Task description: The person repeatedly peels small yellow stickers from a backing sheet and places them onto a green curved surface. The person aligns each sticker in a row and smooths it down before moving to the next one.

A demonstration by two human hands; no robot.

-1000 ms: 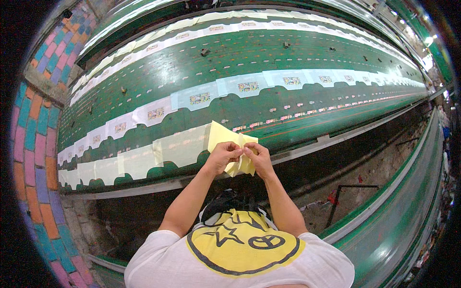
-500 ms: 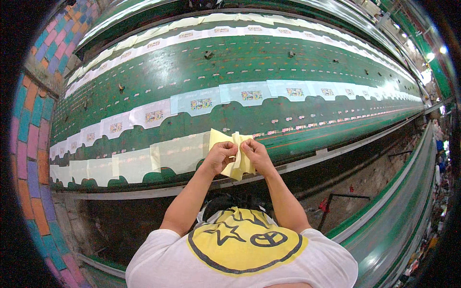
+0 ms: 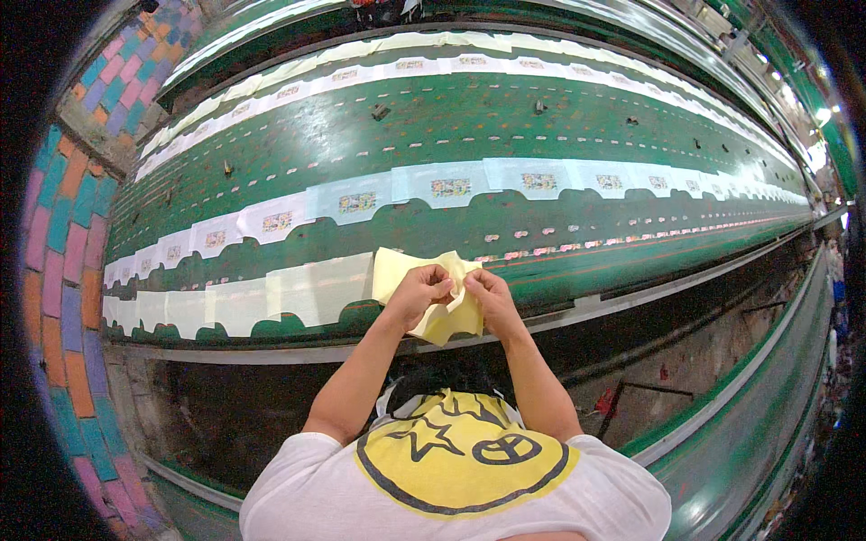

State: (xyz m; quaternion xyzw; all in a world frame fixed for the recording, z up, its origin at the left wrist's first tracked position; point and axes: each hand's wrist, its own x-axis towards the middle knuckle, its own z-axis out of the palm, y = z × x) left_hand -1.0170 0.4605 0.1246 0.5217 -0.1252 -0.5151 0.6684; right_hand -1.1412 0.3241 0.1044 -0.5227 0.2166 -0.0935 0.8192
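Note:
My left hand [image 3: 422,290] and my right hand [image 3: 489,296] each pinch a pale yellow fabric piece [image 3: 451,325] with thumb and fingers, pulling at its bunched folds at the middle. It lies over the near edge of a long green table [image 3: 577,117]. Just left of it, a row of cream fabric pieces [image 3: 329,287] lies along that edge. Behind my hands runs a row of white and light blue pieces [image 3: 413,185] with colourful printed pictures.
Farther rows of white [image 3: 316,86] and cream pieces [image 3: 397,43] line the far side, with small dark blocks [image 3: 379,112] between. Another green table [image 3: 731,433] runs at the lower right. A wall of coloured bricks [image 3: 68,270] stands on the left; a metal rail [image 3: 207,354] borders the near edge.
The yellow piece has spread wider and lower between my hands, its folds opening. My right hand has shifted slightly right; the whole view has shifted a little.

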